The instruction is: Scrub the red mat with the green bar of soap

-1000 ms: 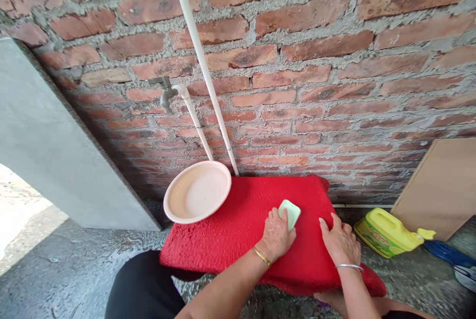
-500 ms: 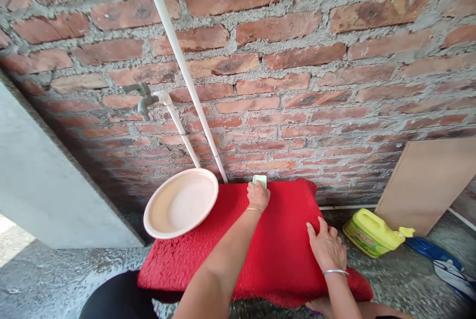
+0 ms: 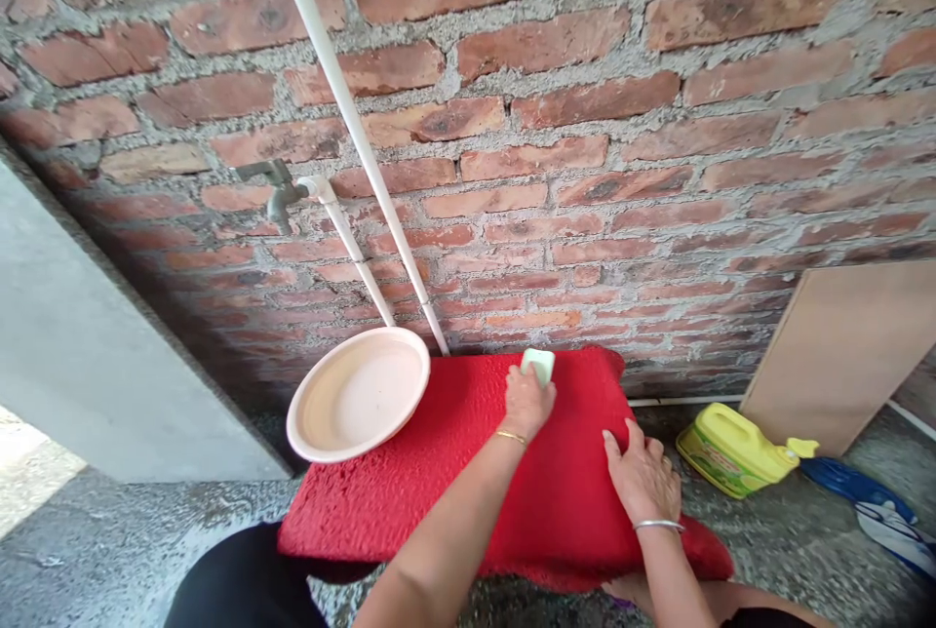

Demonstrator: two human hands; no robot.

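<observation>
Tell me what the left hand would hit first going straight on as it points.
Most likely the brick wall, just past the far edge of the red cloth, with the pale green block in the left hand leading; depth is unclear there.

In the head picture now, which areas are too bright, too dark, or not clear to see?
In the head view, the sunlit patch at lower left is nearly washed out; there too, shadow darkens the brick wall beside the grey panel; in the same head view, the left hand shows no obvious blur, while the print on the yellow jug is too small to read.
</observation>
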